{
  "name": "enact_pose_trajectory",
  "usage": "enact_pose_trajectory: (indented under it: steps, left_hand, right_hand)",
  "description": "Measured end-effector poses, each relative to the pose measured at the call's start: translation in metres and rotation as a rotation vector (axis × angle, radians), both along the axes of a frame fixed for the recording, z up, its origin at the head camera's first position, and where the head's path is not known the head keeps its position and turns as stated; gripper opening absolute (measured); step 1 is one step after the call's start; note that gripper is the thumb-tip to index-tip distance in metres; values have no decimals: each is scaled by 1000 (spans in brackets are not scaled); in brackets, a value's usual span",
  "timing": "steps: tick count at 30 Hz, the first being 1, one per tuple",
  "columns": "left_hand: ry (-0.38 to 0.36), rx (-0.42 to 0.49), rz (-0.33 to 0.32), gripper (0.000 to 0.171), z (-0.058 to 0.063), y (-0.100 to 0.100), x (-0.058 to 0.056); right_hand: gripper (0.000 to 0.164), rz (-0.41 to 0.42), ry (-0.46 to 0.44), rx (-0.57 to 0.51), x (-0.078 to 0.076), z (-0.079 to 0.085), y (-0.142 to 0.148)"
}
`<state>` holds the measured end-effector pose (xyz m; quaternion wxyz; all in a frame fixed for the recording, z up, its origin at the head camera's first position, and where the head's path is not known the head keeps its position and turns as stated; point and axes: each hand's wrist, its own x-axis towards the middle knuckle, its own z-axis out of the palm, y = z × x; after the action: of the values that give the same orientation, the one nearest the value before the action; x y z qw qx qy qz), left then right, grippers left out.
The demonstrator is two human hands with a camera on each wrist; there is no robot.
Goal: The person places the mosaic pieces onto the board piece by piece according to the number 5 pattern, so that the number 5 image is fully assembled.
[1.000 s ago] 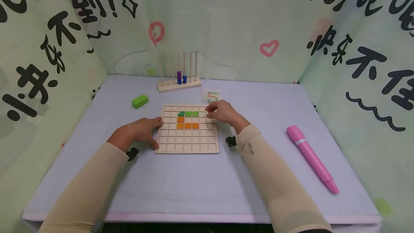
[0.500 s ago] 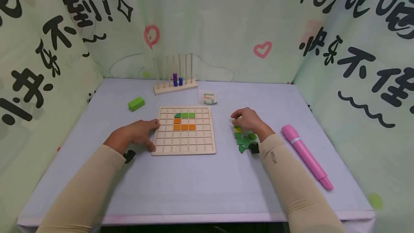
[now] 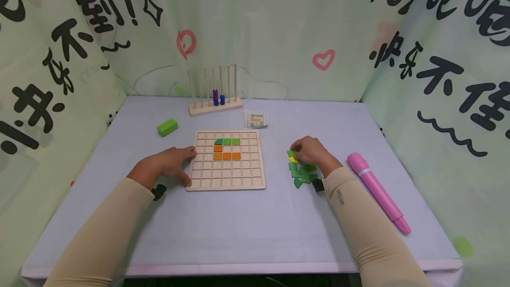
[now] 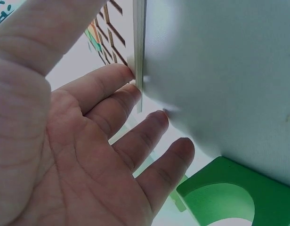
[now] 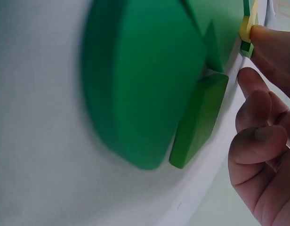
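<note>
My left hand rests at the left edge of a square wooden grid board; its fingers look extended in the left wrist view, with fingertips against the rim. Orange tiles and green tiles lie in the board's upper cells. To the right, my right hand is over a cluster of loose green tiles. One fingertip touches a yellow tile in the right wrist view, while the other fingers are bent. Whether the tile is pinched is hidden.
A pattern card lies behind the board. Further back stands a peg rack with several beads. At the left is a green block, seen close up in the left wrist view; a pink marker-shaped object lies at the right.
From the board's upper right side, my right hand has moved right to the loose tiles and lowered its fingertips among them. My left hand has stayed at the board's left edge.
</note>
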<state>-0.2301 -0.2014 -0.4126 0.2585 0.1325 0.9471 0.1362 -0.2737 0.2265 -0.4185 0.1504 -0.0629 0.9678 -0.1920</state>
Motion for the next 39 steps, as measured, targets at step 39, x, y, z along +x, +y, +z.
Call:
enact_pose_trajectory:
  steps: [39]
  left_hand:
    - [-8,20,22,105,4,-1,3]
  right_hand:
    - [27,1,164,-143,-10,13,-21]
